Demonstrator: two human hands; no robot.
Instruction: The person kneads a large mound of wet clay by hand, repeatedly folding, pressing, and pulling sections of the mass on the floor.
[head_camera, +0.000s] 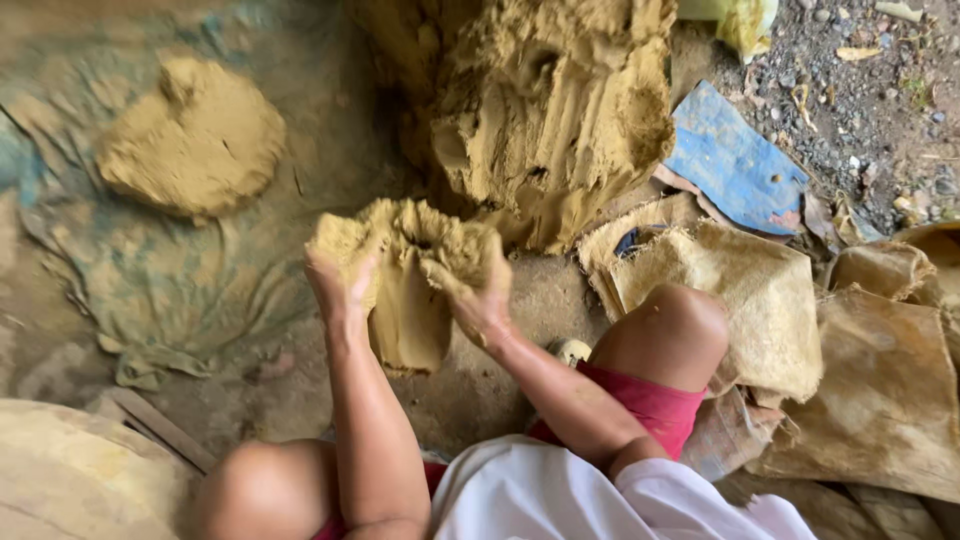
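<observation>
One flat clay mound lies far left on the muddy sheet, with bare ground around it. Centre, left hand and right hand both clamp one clay slab, held upright. One big clay heap stands just behind, sacks crowding the right.

Wet yellow-brown clay lump — upright, mid-air
</observation>
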